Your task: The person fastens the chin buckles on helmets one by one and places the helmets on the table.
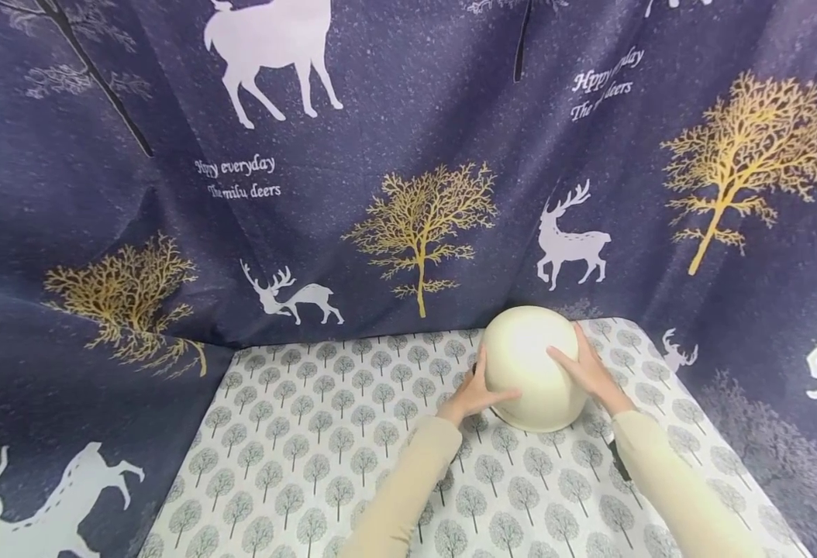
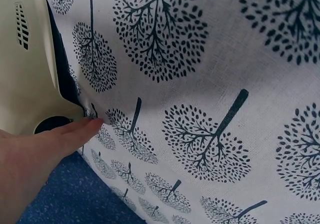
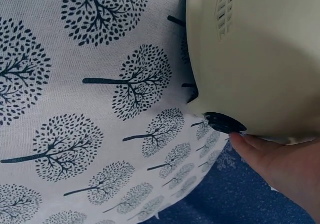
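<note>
A cream helmet (image 1: pixel 536 395) rests dome up on the table near its back edge. My left hand (image 1: pixel 477 395) holds its left side, with the thumb reaching across the front of the shell. On the opposite side my right hand (image 1: pixel 590 372) grips it, thumb laid over the dome. Both wrist views show slotted vents in the shell and a round black side piece (image 3: pixel 225 122) low on it. The right fingertips touch that piece in the right wrist view. In the left wrist view, the fingers lie by the matching black part (image 2: pixel 52 123).
A white cloth with grey tree prints (image 1: pixel 325 442) covers the table. Dark blue fabric (image 1: pixel 380 101) with deer and golden trees hangs behind and to both sides, meeting the table's back edge close behind the helmet.
</note>
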Motion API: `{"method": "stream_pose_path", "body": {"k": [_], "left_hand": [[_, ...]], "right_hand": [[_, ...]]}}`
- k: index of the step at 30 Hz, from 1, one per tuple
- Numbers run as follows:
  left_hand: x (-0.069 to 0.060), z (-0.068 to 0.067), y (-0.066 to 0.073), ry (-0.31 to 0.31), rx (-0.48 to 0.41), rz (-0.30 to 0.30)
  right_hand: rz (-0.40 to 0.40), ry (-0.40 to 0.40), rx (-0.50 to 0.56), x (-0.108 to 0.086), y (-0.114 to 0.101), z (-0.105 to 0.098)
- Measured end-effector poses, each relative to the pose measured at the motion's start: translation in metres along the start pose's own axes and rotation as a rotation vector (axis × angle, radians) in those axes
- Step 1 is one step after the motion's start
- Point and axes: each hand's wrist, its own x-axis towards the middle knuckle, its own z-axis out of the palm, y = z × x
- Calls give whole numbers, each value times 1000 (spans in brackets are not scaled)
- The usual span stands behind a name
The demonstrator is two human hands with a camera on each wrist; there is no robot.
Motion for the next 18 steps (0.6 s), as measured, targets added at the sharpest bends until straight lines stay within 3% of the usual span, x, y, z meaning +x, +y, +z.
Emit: {"method": "stream_pose_path", "body": {"k": [9,18], "left_hand": [[5,-3,-1,44,-67,37],[-5,-2,-10,69,-96,16]], "right_hand": [[12,-8,8,1,-12,0],[-33,0,81,-7,-17,11]]}}
